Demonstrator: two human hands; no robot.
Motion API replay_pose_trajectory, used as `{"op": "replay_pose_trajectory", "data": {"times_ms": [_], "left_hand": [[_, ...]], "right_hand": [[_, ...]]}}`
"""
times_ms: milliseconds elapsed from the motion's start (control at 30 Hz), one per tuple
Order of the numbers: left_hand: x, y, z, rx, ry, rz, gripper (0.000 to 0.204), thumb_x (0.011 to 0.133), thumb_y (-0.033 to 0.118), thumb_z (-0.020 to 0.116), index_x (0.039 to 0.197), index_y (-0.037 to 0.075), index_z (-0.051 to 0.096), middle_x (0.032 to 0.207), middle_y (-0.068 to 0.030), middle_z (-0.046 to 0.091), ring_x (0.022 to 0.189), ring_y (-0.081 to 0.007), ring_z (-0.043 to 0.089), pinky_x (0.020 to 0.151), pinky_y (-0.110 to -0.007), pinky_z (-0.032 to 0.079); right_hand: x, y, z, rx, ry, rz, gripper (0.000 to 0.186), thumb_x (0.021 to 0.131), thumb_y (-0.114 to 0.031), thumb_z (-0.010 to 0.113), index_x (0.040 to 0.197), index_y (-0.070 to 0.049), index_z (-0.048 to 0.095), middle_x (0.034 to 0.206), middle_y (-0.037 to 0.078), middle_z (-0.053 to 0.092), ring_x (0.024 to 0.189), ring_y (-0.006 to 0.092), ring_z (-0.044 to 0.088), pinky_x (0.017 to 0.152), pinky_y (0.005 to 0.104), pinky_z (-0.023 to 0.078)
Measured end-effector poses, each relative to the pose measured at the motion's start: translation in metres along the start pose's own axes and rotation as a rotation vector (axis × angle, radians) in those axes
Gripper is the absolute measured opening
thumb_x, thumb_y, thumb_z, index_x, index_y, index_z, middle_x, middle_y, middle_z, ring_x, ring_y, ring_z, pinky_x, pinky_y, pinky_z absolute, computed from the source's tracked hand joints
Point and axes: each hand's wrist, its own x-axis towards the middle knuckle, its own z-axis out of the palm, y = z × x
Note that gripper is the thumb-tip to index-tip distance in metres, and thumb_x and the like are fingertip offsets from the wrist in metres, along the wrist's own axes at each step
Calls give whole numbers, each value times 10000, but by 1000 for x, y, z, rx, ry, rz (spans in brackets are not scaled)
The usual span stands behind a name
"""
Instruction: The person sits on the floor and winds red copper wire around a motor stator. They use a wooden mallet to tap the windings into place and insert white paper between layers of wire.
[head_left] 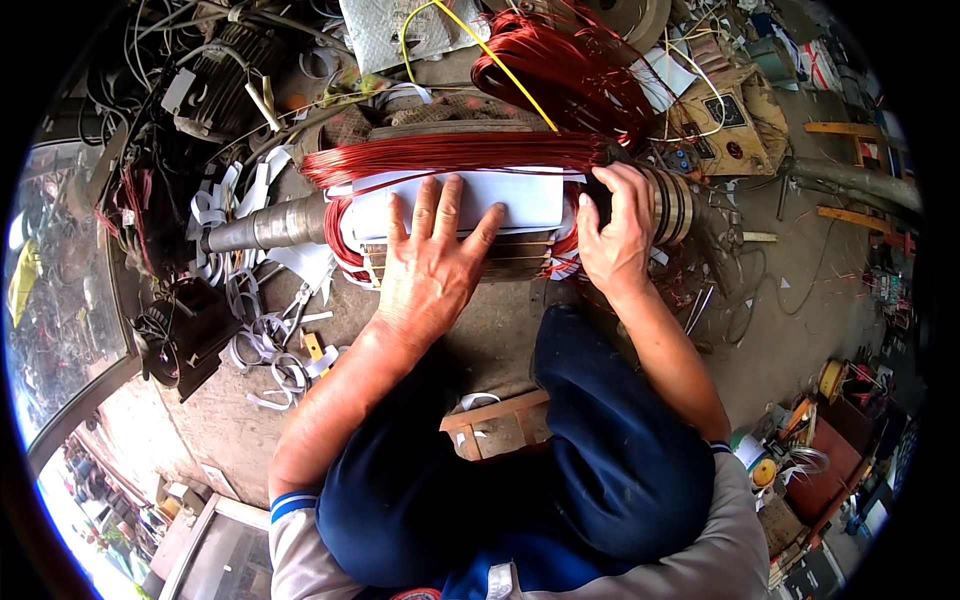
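Observation:
A motor rotor [510,262] lies crosswise in front of me, its steel shaft [290,222] pointing left and slip rings [672,205] at its right end. Along its top runs a long bundle of red enamelled copper wire [450,152]. My left hand [432,260] lies flat, fingers spread, on a white sheet of paper [535,197] just below that bundle. At the bundle's right end, my right hand [618,228] curls its fingers and thumb round the copper wire; the fingertips are partly hidden. Red coil loops [348,245] stick out at the rotor's left end.
More red copper wire [560,75] is heaped behind the rotor, beside a wooden box with dials [735,125]. Paper strips [270,345] and scissors [298,305] litter the floor at left. A dark metal machine part [180,335] stands there too. Low wooden stool [500,425] between my legs.

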Motion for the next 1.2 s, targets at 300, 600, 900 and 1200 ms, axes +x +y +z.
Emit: {"op": "replay_pose_trajectory", "data": {"times_ms": [300,600,900,1200], "left_hand": [[-3,-1,-4,-13,-28,4,743,852,315,788,1530,263,487,1581,-179,410,1466,-424,375,1178,-669,271],[-9,-10,2,-98,111,35,615,876,250,687,1472,221,541,1564,-200,454,1443,-406,436,1199,-583,317],[-37,-33,-7,-179,533,162,353,805,191,675,1137,83,721,1245,-125,662,1229,-295,621,1072,-509,459],[-45,-79,-14,9,552,-21,355,825,215,639,1155,108,715,1119,-40,681,1121,-220,628,1093,-500,396]], "right_hand": [[-5,20,-9,-219,-174,-136,402,818,-174,773,1154,-48,591,1118,157,625,1134,353,595,1139,561,360],[25,-41,-6,-37,-439,-424,392,891,-101,699,1271,-61,615,920,93,598,805,295,620,726,431,482],[52,-74,31,3,-532,-519,330,942,-68,609,1269,-27,627,851,114,590,747,317,634,654,443,535],[48,-85,39,33,-567,-596,382,878,-18,634,1259,-50,652,795,100,545,698,302,601,620,426,512]]}}
